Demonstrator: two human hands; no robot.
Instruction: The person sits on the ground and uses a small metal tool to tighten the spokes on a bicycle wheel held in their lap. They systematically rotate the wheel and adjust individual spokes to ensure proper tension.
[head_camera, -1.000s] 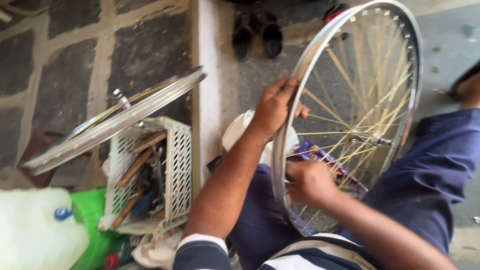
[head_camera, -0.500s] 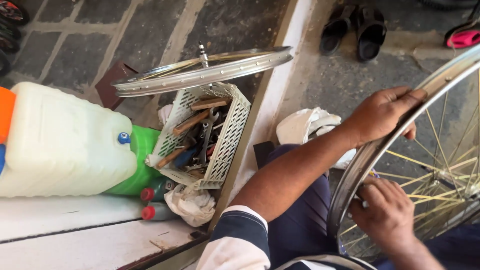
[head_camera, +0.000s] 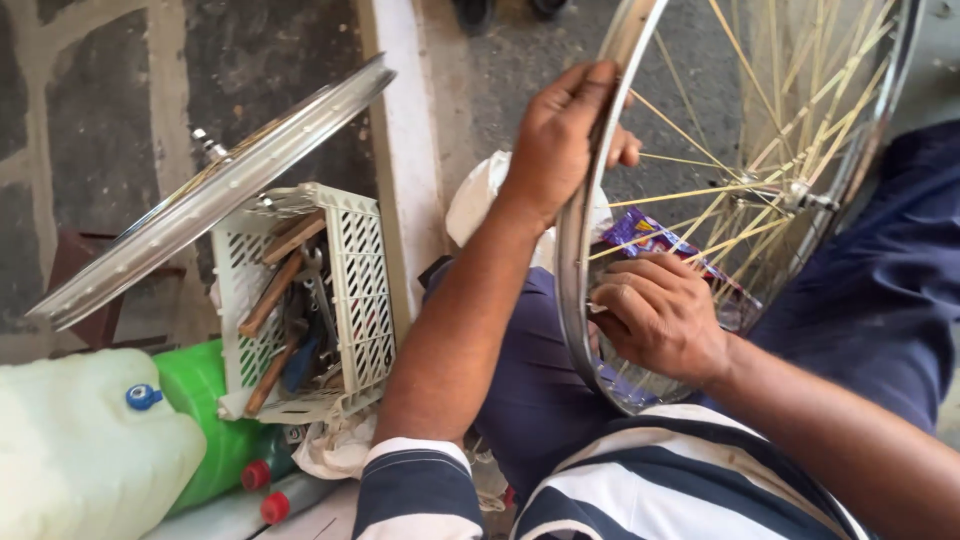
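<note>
A spoked bicycle wheel (head_camera: 610, 60) with a shiny metal rim and yellowish spokes stands upright on my lap. My left hand (head_camera: 560, 135) grips the rim at its upper left side. My right hand (head_camera: 655, 315) is inside the rim low down, fingers pinched at the base of a spoke; a small tool in it cannot be made out. A purple packet (head_camera: 650, 235) lies behind the spokes just above that hand. The hub (head_camera: 795, 192) sits at the right.
A second rim (head_camera: 210, 195) rests tilted over a white plastic crate (head_camera: 355, 290) of wooden-handled tools. A white jug (head_camera: 90, 450), a green container (head_camera: 205, 400), red-capped bottles (head_camera: 258, 475) and a white cloth (head_camera: 475, 195) lie at the left. A raised stone kerb (head_camera: 405, 150) runs behind.
The view has swung back right and closer, so the wheel fills the frame again. My left hand keeps its grip on the rim; my right hand stays at the spokes near the rim's bottom.
</note>
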